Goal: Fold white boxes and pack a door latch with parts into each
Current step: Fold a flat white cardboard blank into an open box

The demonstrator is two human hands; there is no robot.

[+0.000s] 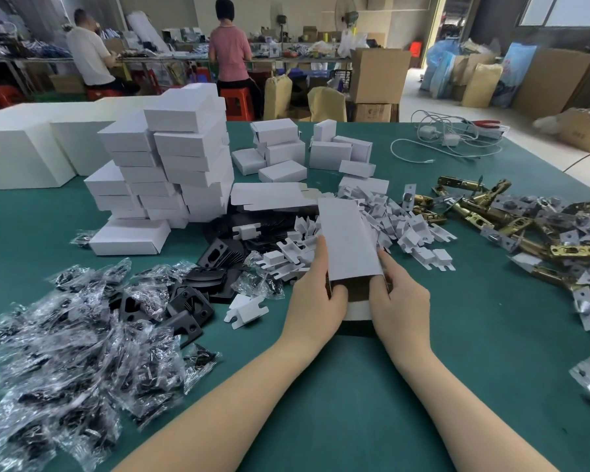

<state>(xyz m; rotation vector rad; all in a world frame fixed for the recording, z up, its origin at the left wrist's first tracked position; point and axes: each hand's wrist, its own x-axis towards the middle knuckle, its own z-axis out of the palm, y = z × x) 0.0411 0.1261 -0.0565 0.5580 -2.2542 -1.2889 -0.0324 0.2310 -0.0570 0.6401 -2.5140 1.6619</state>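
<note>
We have one view only, a wide-angle camera worn on the person's head, looking forward and down across the green tabletop (440, 352). It sits close above the work: both forearms enter from 6 o'clock and the hands meet near centre. The wide lens bends the tabletop's edges. Toward 12 o'clock the view runs on over the far edge into the workshop behind.

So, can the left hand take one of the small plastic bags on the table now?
Probably not yet. The left hand grips the white box together with the right hand. The plastic bags lie uncovered to its left.
</note>
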